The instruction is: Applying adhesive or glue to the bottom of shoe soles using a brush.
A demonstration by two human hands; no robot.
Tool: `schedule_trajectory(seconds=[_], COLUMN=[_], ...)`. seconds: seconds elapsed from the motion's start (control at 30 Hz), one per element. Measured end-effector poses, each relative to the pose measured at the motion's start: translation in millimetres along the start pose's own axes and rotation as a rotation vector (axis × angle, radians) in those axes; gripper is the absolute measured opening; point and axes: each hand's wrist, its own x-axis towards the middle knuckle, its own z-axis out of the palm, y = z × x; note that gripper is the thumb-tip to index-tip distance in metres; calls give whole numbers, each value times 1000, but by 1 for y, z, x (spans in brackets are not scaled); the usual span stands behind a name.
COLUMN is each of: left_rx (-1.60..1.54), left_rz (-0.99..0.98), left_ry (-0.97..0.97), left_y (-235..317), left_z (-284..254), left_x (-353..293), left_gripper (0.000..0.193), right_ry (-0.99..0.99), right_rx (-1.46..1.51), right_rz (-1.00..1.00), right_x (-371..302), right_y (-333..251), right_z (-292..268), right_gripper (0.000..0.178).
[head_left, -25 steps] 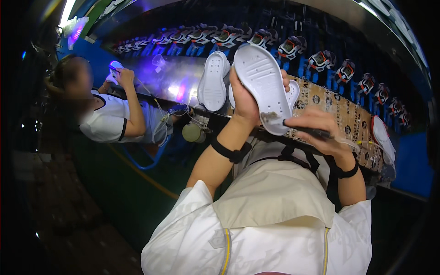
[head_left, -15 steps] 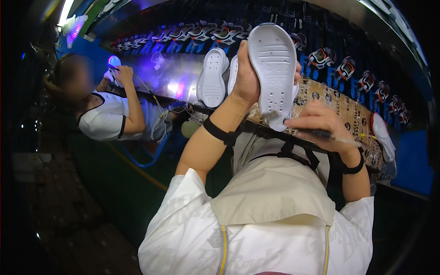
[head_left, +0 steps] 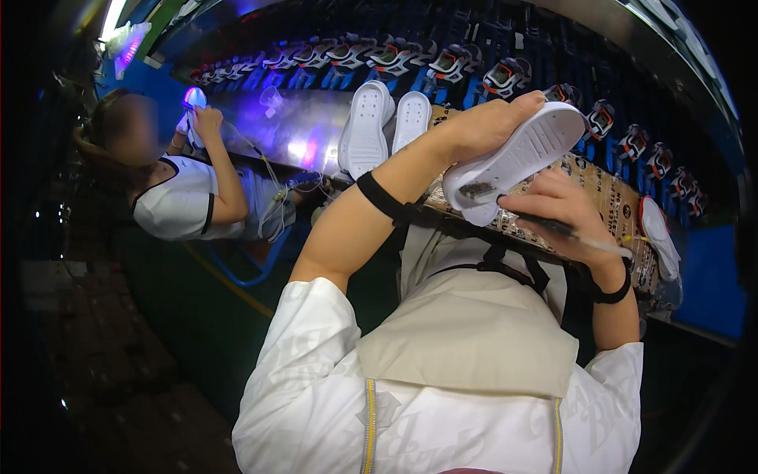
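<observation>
My left hand [head_left: 493, 126] is closed round a white shoe sole [head_left: 527, 150] and holds it up, tilted, with its far end pointing right. Small holes and grooves mark the face turned toward me. A grey, blurry patch lies on the sole's near end. Close beside that end, my right hand [head_left: 559, 201] grips a slim dark-handled tool [head_left: 550, 224]. A pale tube or cord runs back from the handle past my wrist. What kind of tip the tool has cannot be made out.
White soles [head_left: 368, 130] stand left of my hands on a metal bench [head_left: 304, 130]. Below my hands lies taped cardboard [head_left: 604, 193]; another white sole [head_left: 662, 237] sits at its right end. Behind, white-and-orange shoe parts [head_left: 392, 55] line a rack. A co-worker [head_left: 185, 197] sits left.
My left hand has moved right and swung the sole's far end to the right and down, tilting it. The right hand with the tool stays near the sole's near end.
</observation>
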Motion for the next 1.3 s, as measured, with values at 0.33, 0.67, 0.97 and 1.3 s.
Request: schedule_trajectory(seconds=[0.33,0.67,0.97,1.3], left_rx=[301,20,-918,-954], left_rz=[-68,-130,399,-165], left_ry=[15,76,531,340], left_y=[8,3,-81,-125], left_z=[6,-17,-43,-18], left_x=[1,-12,-77,-132], left_gripper=[83,72,105,84], right_ry=[-49,-41,596,655], right_rx=[-97,36,630,976], right_rz=[-204,-155,418,631], right_x=[4,-8,-41,-36], right_y=[-4,4,29,55], right_z=[1,-2,15,66], right_gripper=[42,33,21,18])
